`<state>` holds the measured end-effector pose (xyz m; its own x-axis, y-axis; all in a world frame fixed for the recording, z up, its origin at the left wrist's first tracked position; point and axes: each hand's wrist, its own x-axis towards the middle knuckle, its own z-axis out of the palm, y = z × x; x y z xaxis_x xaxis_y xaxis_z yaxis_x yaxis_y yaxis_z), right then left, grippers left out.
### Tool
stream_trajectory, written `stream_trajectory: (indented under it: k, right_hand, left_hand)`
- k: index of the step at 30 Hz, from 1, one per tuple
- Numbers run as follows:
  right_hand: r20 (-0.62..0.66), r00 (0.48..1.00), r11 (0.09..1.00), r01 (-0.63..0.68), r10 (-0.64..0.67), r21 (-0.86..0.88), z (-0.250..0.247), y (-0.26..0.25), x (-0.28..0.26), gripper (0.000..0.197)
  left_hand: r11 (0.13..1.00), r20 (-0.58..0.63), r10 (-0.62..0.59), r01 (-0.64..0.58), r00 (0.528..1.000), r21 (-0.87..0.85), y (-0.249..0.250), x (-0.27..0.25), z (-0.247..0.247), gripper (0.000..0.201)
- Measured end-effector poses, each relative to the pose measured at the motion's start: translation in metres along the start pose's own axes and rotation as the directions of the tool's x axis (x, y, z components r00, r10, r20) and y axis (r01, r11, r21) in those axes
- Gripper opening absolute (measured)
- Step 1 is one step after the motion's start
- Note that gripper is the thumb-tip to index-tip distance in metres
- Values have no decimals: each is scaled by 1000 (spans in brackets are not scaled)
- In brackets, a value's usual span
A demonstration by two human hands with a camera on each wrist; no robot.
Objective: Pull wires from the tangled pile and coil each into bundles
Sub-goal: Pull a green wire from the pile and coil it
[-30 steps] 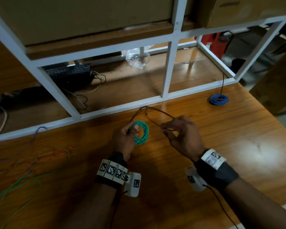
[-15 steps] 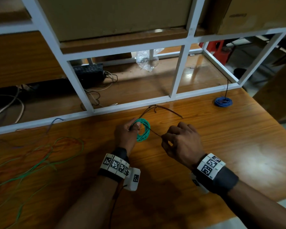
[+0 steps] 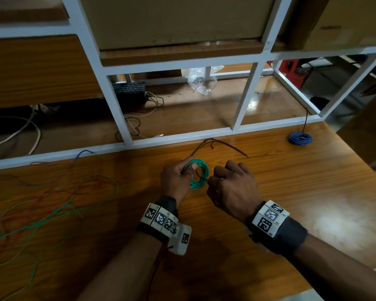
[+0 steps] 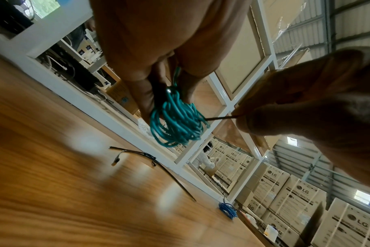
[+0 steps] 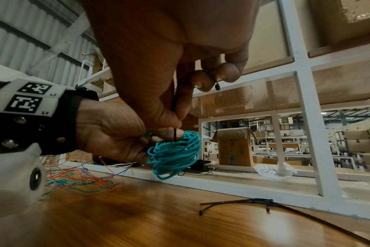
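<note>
A teal wire coil (image 3: 199, 174) is held just above the wooden table (image 3: 291, 192) by my left hand (image 3: 188, 169), whose thumb and fingers grip its left side. My right hand (image 3: 212, 181) sits close against the coil's right side and pinches a thin black tie (image 5: 175, 133) that runs into the coil. The left wrist view shows the coil (image 4: 177, 123) hanging from the fingers, with the black tie (image 4: 220, 118) pulled taut to the right. The coil (image 5: 175, 155) also shows in the right wrist view. Loose green, orange and blue wires (image 3: 52, 203) lie tangled at the left.
A finished blue coil (image 3: 300, 138) lies at the table's far right. A few spare black ties (image 3: 219, 145) lie beyond my hands, by the white frame (image 3: 182, 137). Cables, a black box and crumpled plastic sit behind the frame. The table's right edge is near.
My right hand has moved left and closer to the teal coil, shortening the black tie between them. My left hand keeps holding the coil. The head view has shifted.
</note>
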<state>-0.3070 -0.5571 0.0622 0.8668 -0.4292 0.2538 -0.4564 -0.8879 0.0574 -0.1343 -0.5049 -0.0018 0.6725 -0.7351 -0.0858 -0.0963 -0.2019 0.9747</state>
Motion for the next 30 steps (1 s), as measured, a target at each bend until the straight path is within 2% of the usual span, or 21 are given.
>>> stream_trajectory:
  k: [4,12,17,21,25,30]
  right_hand:
    - [47,999,1000,-10,9,22,-6,0,1,14]
    - [142,988,993,42,-57,111,-20,11,5,14]
    - [233,967,984,65,-104,168,-26,15,6,11]
    - [218,973,983,38,-77,178,-30,15,9,13]
    - [178,984,991,5,-30,137,-26,11,13,15]
    - [154,988,992,-23,4,121,-18,2,9,14]
  left_hand:
    - [999,-16,-27,26,1000,-44,-3,0,-2,30]
    - [994,-6,66,-65,998,83,-3,-9,-3,29]
    - [991,-5,71,-69,997,117,1,-12,-5,30]
    - [982,-3,106,-105,994,158,2,-14,-4,31]
    - [954,-1,198,-193,980,229,-1,-19,1,31]
    - [942,-45,191,-171,981,289,-5,-19,-1,29]
